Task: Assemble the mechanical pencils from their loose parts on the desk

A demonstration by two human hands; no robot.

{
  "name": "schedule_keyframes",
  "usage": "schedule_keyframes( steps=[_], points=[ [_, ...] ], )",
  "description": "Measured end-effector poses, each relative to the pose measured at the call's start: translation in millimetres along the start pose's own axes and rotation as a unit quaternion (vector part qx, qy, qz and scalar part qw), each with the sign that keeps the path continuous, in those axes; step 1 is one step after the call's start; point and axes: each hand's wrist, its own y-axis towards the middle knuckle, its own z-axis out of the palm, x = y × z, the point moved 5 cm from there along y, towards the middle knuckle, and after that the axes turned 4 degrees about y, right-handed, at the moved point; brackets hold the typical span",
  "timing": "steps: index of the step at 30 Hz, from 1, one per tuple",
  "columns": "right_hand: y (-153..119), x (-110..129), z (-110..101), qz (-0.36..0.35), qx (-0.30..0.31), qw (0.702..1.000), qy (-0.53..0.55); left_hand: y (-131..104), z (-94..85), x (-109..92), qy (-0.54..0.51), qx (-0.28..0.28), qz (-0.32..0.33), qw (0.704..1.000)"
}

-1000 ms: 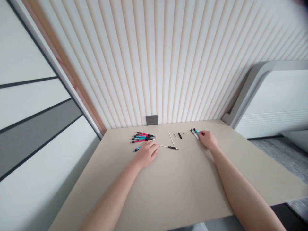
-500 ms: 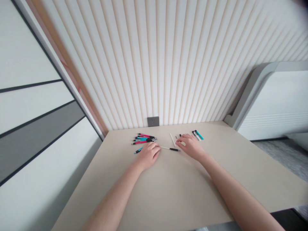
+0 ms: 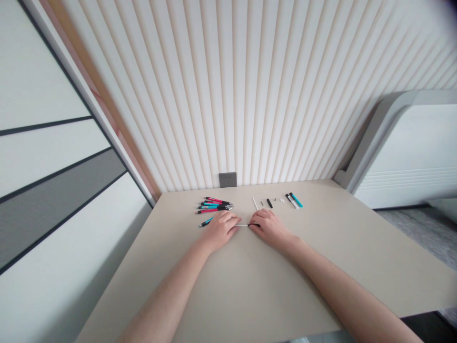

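My left hand [image 3: 222, 227] rests low over the table, its fingers closed around the left end of a thin white tube [image 3: 243, 225]. At the tube's other end is a black grip piece [image 3: 254, 225], pinched by my right hand [image 3: 270, 227]. Both parts lie in one line between my hands. A blue-and-black pen piece [image 3: 206, 222] pokes out from behind my left hand, partly hidden by it. Just beyond my right hand lies another white tube [image 3: 254, 203]. Nearby are a small dark piece [image 3: 262, 203] and a black grip [image 3: 269, 203].
Several pink, blue and black pens [image 3: 214, 206] are heaped at the back left of the table [image 3: 228, 286]. Tiny light parts [image 3: 281, 200] and two slim cases, one white [image 3: 292, 202] and one blue [image 3: 296, 200], lie back right. A socket [image 3: 227, 179] is on the ribbed wall.
My right hand has moved left and down onto the black grip piece, closing on it. This uncovers the black grip and tiny parts behind. My left hand has barely moved.
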Motion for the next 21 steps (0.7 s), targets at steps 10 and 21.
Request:
schedule_keyframes(
  steps=[10,21],
  points=[
    [1,14,-2,-0.017,-0.041,0.995,0.092,-1,0.3,-2,-0.009,0.025,0.006,1.0],
    [2,-12,2,0.167,-0.126,0.93,0.302,0,0.3,1,-0.007,0.016,-0.019,1.0]
  ],
)
